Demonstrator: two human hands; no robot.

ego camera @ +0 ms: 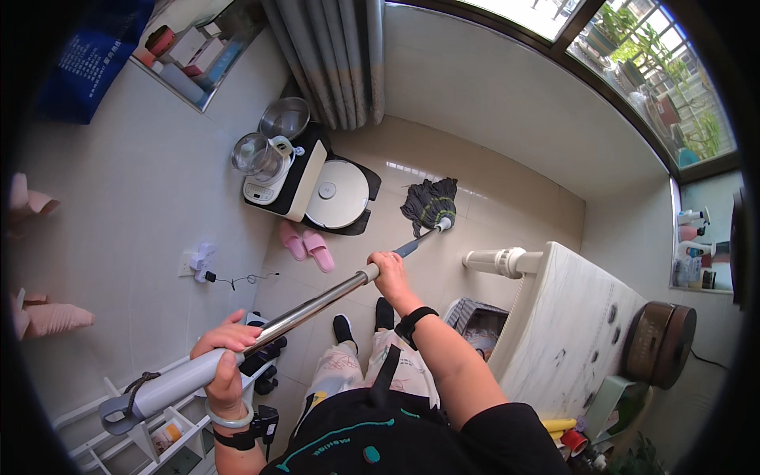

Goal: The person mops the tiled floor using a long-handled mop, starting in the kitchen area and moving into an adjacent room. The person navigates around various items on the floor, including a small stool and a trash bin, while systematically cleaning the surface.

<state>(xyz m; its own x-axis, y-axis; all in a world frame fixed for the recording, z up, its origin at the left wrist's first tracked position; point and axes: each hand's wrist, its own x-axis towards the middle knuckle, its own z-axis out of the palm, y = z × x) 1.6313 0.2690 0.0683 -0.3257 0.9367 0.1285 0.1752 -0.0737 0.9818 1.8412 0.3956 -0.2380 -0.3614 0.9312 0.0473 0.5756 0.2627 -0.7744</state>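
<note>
A string mop's metal pole (320, 304) slants across the view from lower left to upper right. Its dark grey mop head (432, 200) is spread on the tiled floor. My left hand (224, 350), with a pale bangle at the wrist, grips the thick light-grey upper handle (172, 383). Farther down the pole, my right hand (390, 276) is wrapped around it near a beige collar (370, 272). To the left of the mop head, a round white robot vacuum (347, 205) sits at its dock (306, 184).
Pink slippers (319, 249) lie before the dock, which bears a glass kettle (258, 157) and a metal bowl (285, 117). A marble-patterned table (582, 332) stands at right. White shelving (133, 436) is at lower left. A grey curtain (332, 59) hangs at the back.
</note>
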